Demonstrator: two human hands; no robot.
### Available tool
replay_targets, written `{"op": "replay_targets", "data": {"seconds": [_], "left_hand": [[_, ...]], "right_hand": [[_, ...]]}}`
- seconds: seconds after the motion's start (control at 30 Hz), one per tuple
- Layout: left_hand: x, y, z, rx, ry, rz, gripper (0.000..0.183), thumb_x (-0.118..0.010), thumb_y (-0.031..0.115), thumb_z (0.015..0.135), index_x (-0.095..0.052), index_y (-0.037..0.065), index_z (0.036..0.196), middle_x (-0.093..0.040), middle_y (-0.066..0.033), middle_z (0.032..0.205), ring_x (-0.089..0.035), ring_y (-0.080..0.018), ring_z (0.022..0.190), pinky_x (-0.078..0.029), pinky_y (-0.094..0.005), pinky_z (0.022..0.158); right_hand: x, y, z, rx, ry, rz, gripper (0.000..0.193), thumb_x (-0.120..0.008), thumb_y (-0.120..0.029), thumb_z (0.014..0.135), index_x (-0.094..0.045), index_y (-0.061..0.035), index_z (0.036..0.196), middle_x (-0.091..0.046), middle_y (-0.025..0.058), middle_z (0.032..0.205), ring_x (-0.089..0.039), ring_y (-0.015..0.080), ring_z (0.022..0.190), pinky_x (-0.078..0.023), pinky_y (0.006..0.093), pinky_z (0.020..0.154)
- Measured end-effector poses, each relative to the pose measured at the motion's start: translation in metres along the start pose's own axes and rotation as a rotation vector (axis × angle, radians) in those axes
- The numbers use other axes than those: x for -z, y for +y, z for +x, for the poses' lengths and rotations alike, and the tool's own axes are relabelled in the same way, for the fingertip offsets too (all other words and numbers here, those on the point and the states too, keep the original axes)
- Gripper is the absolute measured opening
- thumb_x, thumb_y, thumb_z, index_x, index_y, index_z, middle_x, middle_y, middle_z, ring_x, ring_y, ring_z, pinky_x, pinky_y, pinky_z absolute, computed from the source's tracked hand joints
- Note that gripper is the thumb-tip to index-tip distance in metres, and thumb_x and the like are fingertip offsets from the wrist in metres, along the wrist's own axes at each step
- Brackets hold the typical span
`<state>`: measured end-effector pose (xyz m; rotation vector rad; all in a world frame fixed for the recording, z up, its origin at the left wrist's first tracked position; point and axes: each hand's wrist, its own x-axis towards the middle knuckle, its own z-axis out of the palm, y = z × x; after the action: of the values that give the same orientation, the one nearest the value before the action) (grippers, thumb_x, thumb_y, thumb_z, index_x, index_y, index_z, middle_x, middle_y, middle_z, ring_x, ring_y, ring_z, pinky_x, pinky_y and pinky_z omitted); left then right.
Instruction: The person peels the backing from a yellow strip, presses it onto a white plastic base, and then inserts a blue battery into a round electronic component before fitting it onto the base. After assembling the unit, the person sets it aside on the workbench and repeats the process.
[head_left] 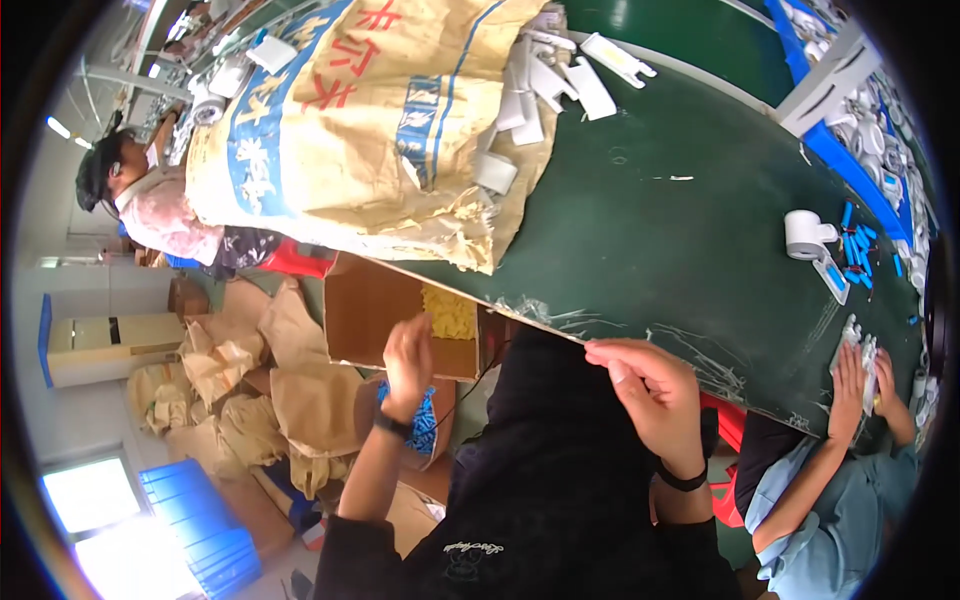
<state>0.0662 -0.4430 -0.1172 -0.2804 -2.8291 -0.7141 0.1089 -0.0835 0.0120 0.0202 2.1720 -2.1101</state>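
My left hand (408, 362) is held off the table's edge, in front of the cardboard box (362, 312) with small yellow pieces (449, 314) in it. Its fingers are loosely raised, and nothing shows in them. At the near edge of the green table (650, 250), my right hand (655, 395) has its fingers stretched out, thumb apart, with nothing visible in it. A large printed paper sack (370, 130) lies on the table ahead of my left hand, its torn mouth facing right. White plastic parts (520, 95) spill from that mouth.
At the right, a co-worker's hands (850, 385) handle a white part. Near them lie a white round device (805, 235) and several blue cylinders (857, 245). Below left stand a container of blue pieces (422, 420) and crumpled paper sacks (305, 390). Another person (165, 210) is at far left.
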Motion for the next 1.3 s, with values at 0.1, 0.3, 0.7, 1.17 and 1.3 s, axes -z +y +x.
{"op": "replay_targets", "data": {"seconds": [0.1,0.3,0.7,1.17,1.3], "left_hand": [[-0.07,-0.106,-0.013,-0.038,0.039,0.204,0.025,-0.06,0.022,0.098,-0.069,0.003,0.113,-0.071,-0.0167,0.095,-0.062,-0.0358,0.111,-0.049,-0.0506,0.096],[-0.08,-0.17,-0.053,-0.142,-0.248,0.245,0.048,-0.069,0.014,0.083,-0.063,0.0,0.128,-0.065,-0.0262,0.126,-0.064,-0.0476,0.108,-0.057,-0.0473,0.093],[0.129,0.188,0.126,-0.488,-1.173,-0.64,0.069,-0.082,0.015,0.085,-0.053,-0.002,0.145,-0.063,-0.0199,0.138,-0.062,-0.0327,0.127,-0.048,-0.0392,0.106],[-0.086,0.343,0.264,0.08,-0.901,-1.417,0.09,-0.079,0.029,0.093,-0.024,0.006,0.16,-0.052,-0.0142,0.141,-0.061,-0.0214,0.121,-0.053,-0.0361,0.099],[-0.111,0.344,0.309,-0.254,-0.568,-0.924,0.071,-0.091,0.015,0.078,-0.049,0.004,0.134,-0.065,-0.0041,0.114,-0.062,-0.0115,0.106,-0.052,-0.0283,0.094]], "right_hand": [[0.006,-0.006,-0.003,0.12,0.106,-0.192,0.023,-0.061,0.003,0.096,-0.073,0.0001,0.115,-0.075,0.0152,0.111,-0.072,0.0226,0.102,-0.055,0.0295,0.086],[0.075,-0.025,-0.017,0.115,0.319,-0.415,0.026,-0.06,0.006,0.092,-0.073,-0.0007,0.113,-0.075,0.0132,0.114,-0.072,0.0218,0.103,-0.054,0.0304,0.089],[0.259,-0.025,0.05,0.194,0.527,-1.552,0.063,-0.087,-0.021,0.073,-0.065,-0.004,0.13,-0.063,0.0182,0.137,-0.059,0.0327,0.129,-0.047,0.0411,0.107],[0.2,-0.019,0.157,-0.116,0.449,-0.18,0.06,-0.069,-0.052,0.096,-0.075,0.0077,0.097,-0.074,0.0092,0.088,-0.066,0.0119,0.081,-0.051,0.0275,0.072],[0.194,-0.005,0.171,0.093,0.533,-0.131,0.052,-0.065,-0.046,0.1,-0.073,0.0053,0.105,-0.075,0.0118,0.091,-0.069,0.0168,0.081,-0.053,0.0301,0.076]]}}
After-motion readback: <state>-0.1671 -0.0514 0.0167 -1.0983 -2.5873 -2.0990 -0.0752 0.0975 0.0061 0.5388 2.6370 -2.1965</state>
